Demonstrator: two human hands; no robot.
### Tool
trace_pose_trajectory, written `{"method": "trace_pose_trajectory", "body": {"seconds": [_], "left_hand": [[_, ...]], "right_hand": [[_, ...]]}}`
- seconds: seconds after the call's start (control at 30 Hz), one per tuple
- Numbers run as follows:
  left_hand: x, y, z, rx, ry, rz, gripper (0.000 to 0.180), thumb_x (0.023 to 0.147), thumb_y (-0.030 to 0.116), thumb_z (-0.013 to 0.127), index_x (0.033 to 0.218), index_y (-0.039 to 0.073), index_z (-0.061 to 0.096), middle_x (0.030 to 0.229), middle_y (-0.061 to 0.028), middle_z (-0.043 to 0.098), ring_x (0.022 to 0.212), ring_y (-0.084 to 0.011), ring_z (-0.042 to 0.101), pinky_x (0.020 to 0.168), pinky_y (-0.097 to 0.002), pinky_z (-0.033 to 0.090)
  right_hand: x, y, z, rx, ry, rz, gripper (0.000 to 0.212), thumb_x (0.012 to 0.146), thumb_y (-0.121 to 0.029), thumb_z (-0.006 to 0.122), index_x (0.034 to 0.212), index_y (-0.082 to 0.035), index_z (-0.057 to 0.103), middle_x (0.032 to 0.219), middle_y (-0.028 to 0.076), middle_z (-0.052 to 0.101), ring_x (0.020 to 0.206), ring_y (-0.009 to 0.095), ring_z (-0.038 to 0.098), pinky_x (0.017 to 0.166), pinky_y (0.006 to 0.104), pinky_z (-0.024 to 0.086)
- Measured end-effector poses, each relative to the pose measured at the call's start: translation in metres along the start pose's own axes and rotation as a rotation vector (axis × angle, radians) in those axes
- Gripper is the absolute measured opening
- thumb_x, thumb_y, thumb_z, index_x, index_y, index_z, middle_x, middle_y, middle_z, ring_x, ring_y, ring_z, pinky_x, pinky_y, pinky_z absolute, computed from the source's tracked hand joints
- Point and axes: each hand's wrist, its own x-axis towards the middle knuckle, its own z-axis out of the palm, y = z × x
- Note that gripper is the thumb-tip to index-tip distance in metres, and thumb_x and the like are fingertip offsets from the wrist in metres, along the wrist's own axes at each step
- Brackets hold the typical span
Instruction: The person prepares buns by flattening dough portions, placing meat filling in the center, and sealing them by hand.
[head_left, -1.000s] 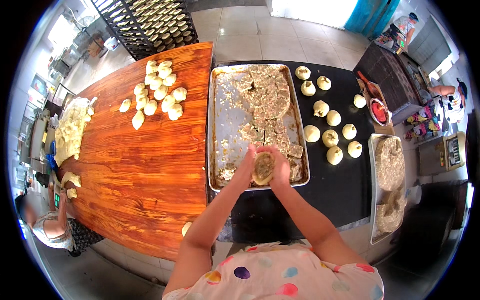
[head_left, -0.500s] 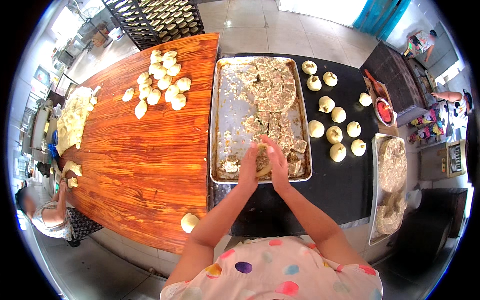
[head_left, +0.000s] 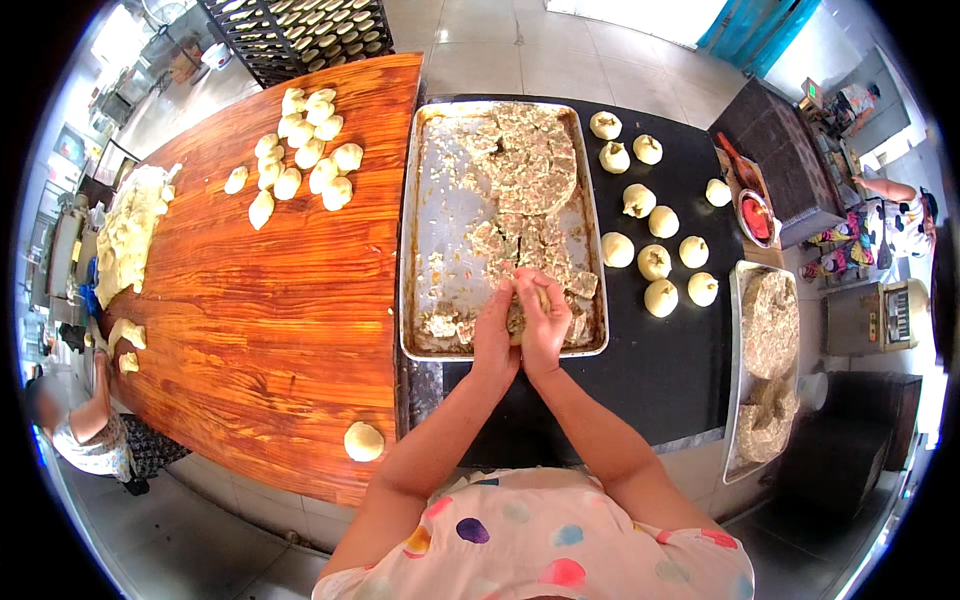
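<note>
Over the near end of a metal tray (head_left: 408, 250), my left hand (head_left: 494, 335) and my right hand (head_left: 545, 325) are cupped together around a filled dough bun (head_left: 516, 322). Fingers of both hands meet at its top, and most of the bun is hidden between the palms. Crumbly, greenish-brown filling (head_left: 540, 175) lies in the tray, pressed into slabs and cut into blocks, with loose bits at the left. Several closed, round buns (head_left: 655, 262) sit on the black worktop to the right. One round dough piece (head_left: 364, 442) rests near the wooden table's front edge, by my left forearm.
Several dough pieces (head_left: 290, 150) stand on the wooden table (head_left: 270, 330). At its left edge are a dough sheet (head_left: 135, 235) and a co-worker (head_left: 95, 430). A second filling tray (head_left: 735, 370) and a bowl of something red (head_left: 757, 218) are at right. Behind stands a rack (head_left: 300, 40).
My hands have closed in around the bun, and the right fingers have curled over its top. The filling visible between my palms before is now mostly covered. The whole view has shifted slightly.
</note>
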Motion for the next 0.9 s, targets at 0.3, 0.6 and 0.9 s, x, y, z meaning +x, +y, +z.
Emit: {"method": "trace_pose_trajectory", "body": {"seconds": [0.3,0.6,0.9], "left_hand": [[0.003,0.026,-0.006,0.277,0.017,-0.01,0.041,0.102,0.043,0.048,0.112,0.005,0.062,0.099,-0.0001,0.062,0.089,-0.0099,0.059,0.078,-0.0259,0.048],[0.029,0.015,-0.02,0.929,0.009,-0.124,0.058,0.099,0.059,0.043,0.104,0.005,0.065,0.091,-0.0021,0.062,0.079,-0.009,0.056,0.066,-0.0275,0.045],[-0.002,0.003,0.012,0.233,0.003,0.096,0.034,0.104,0.034,0.047,0.111,0.006,0.063,0.097,-0.0014,0.064,0.086,-0.0102,0.06,0.075,-0.0303,0.05]], "right_hand": [[0.004,-0.004,-0.006,-0.052,-0.141,-0.084,0.035,0.102,-0.027,0.049,0.114,0.0,0.067,0.113,0.009,0.068,0.108,0.019,0.06,0.108,0.0364,0.036],[0.004,0.004,-0.008,-0.496,-0.02,-0.284,0.036,0.103,-0.026,0.048,0.1,0.001,0.071,0.097,0.007,0.071,0.089,0.015,0.063,0.096,0.0328,0.044],[-0.001,0.005,-0.004,-0.108,0.027,-0.146,0.017,0.097,-0.015,0.06,0.097,0.001,0.067,0.098,0.005,0.068,0.091,0.014,0.061,0.096,0.0339,0.044]]}}
